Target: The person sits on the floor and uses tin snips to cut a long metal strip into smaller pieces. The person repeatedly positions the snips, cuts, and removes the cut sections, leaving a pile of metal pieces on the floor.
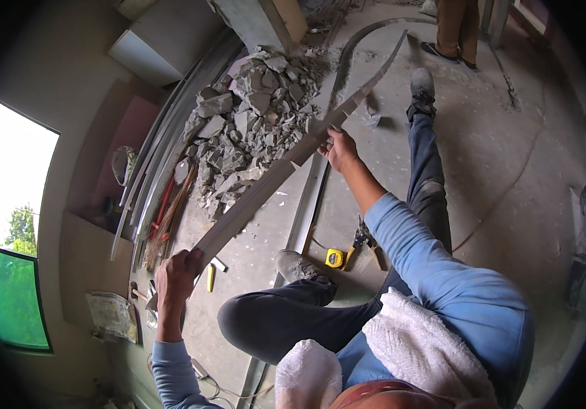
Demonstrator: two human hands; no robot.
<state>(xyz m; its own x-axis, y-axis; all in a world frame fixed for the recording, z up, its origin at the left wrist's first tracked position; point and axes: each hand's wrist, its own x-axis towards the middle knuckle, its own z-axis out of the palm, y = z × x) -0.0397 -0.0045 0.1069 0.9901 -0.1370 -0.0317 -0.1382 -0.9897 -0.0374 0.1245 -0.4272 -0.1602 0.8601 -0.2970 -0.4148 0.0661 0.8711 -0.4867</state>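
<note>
A long grey metal channel runs slantwise from lower left to upper right, with cuts along its edge and a bend toward its far end. My left hand is closed around its near end. Farther up, beside a cut, my right hand grips the same channel. On the floor by my left shoe lie a yellow tape measure and snips with yellow-and-black handles. A slim yellow tool, its exact kind unclear, lies near my left hand.
Broken concrete rubble is heaped ahead to the left. Long metal profiles lie beside it, near a broom. Another channel runs along the floor and curves at the far end. A person in brown trousers stands at the far right.
</note>
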